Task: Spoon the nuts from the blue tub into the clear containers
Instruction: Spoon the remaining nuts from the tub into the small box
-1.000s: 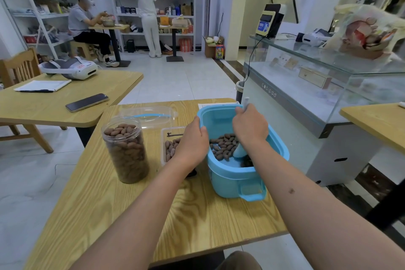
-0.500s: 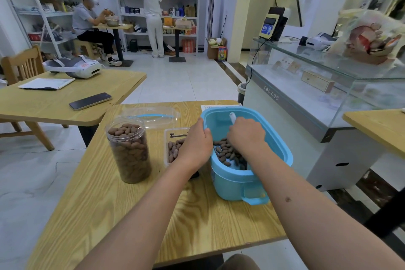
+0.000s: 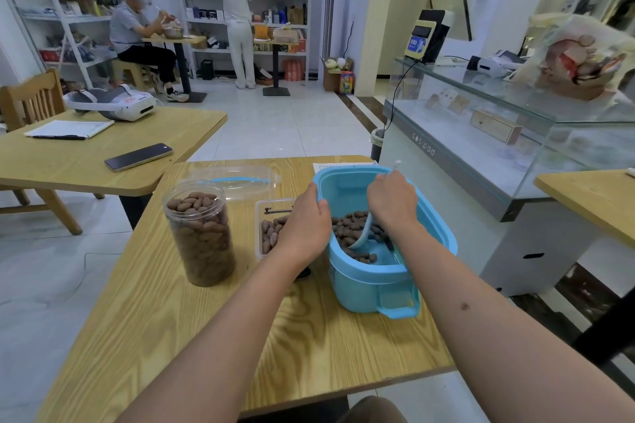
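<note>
Since a moment ago the spoon (image 3: 364,232) has dipped lower among the nuts (image 3: 354,221); right hand (image 3: 391,201) clenched round its handle. Left hand (image 3: 305,221) grasps the blue tub (image 3: 371,280) rim. "coolpad" marks the glass counter (image 3: 424,148).

- Left hand (image 3: 305,227): back of hand up, fingers curled over the tub (image 3: 374,282) rim, thumb on the inner side; forearm runs straight from lower left.
- Right hand (image 3: 391,201): knuckles up, fist closed round the spoon (image 3: 360,237) handle, wrist bent down; forearm enters from lower right.
</note>
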